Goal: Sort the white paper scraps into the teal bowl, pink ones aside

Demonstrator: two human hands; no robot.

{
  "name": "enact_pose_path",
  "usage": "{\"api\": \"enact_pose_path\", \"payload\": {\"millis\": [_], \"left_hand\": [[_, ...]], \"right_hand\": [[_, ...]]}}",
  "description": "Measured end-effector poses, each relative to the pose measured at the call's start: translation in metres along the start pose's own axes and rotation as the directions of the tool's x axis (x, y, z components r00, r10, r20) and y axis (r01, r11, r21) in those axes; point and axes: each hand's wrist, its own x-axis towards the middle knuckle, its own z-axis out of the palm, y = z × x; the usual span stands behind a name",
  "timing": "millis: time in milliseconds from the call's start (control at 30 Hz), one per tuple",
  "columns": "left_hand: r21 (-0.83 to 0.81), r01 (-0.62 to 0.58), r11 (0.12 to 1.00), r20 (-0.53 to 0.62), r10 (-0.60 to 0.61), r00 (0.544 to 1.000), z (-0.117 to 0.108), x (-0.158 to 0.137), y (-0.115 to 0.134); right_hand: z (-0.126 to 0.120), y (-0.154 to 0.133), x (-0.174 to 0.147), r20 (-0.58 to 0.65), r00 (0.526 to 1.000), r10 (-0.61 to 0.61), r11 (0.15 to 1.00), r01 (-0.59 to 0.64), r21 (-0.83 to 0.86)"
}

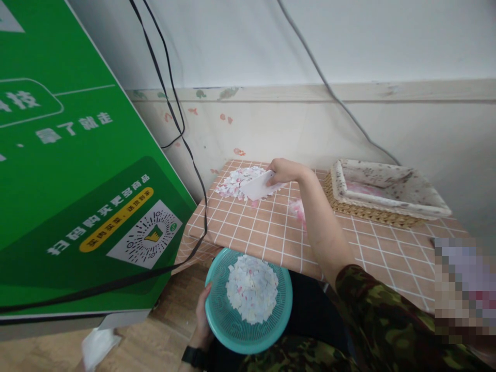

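Note:
My right hand [287,170] grips a flat white rectangular card [256,187], held tilted against a pile of small white and pink paper scraps [236,181] on the table. My left hand [203,310], with a dark band on the wrist, is closed on the left rim of a teal plastic colander [220,330]. The colander sits just below the table's front edge, over my lap. Inside it lies a heap of similar white scraps [251,289] with a few pink bits.
A brown checked cloth covers the table [248,227]. Pink fluff [297,211] lies near my right forearm. A cloth-lined wicker basket [387,214] stands at the right. A large green panel [77,155] fills the left, with a black strap [194,160] hanging beside it.

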Motion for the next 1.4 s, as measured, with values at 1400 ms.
{"api": "enact_pose_path", "payload": {"millis": [1400], "left_hand": [[-0.017,-0.016,1.000,-0.018,0.015,1.000,-0.007,0.001,0.003]], "right_hand": [[0.153,-0.146,-0.100,-0.344,0.929,0.135,0.990,-0.139,0.014]]}}
